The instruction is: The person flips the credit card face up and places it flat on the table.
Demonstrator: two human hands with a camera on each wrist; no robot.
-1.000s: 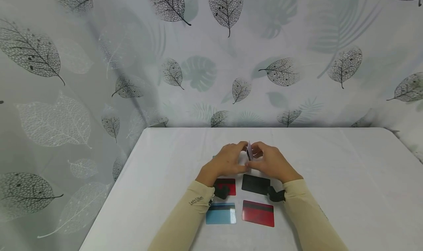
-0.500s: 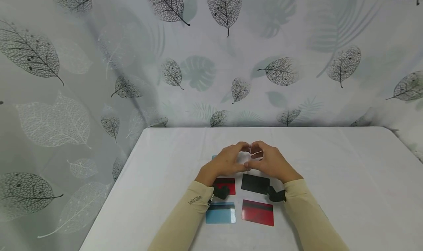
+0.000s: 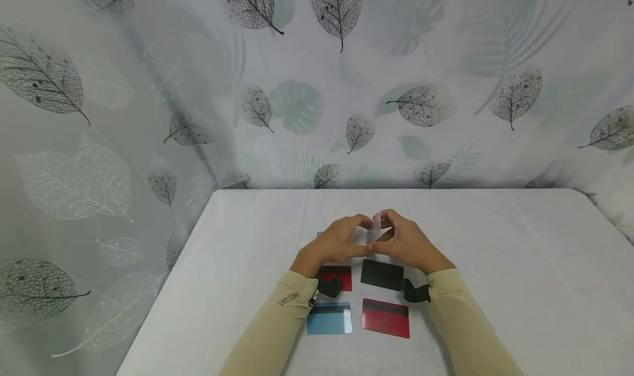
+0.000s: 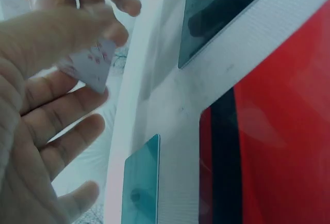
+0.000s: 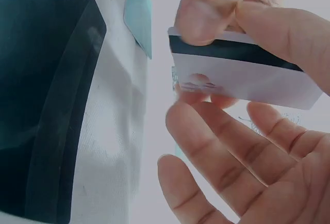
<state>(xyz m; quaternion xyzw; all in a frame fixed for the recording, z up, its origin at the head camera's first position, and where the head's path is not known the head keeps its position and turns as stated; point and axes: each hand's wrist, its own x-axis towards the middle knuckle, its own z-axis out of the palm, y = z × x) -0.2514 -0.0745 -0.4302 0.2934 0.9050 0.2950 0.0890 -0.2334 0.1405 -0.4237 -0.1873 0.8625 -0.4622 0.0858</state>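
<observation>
Above the table, a white card (image 3: 375, 230) stands on edge between both hands, pinched by each. My left hand (image 3: 335, 239) grips it from the left with thumb and fingers; my right hand (image 3: 407, 240) does so from the right. In the right wrist view the card (image 5: 242, 82) shows a black stripe along one long edge, thumbs meeting close to that edge. The left wrist view shows the card's (image 4: 92, 65) other face, with small reddish marks, partly covered by the left thumb. Lower fingers of both hands spread loosely below the card.
On the white table (image 3: 520, 288) lie a black card (image 3: 382, 274), a red card (image 3: 385, 318), a light blue card (image 3: 329, 319) and another red card (image 3: 344, 277) partly behind the left wrist strap. Another blue card (image 3: 319, 234) peeks out behind the left hand.
The white card has turned between the fingers: its dark-striped face showed first, then it stood almost edge-on, and now a pale face shows. Both hands stay in nearly the same place.
</observation>
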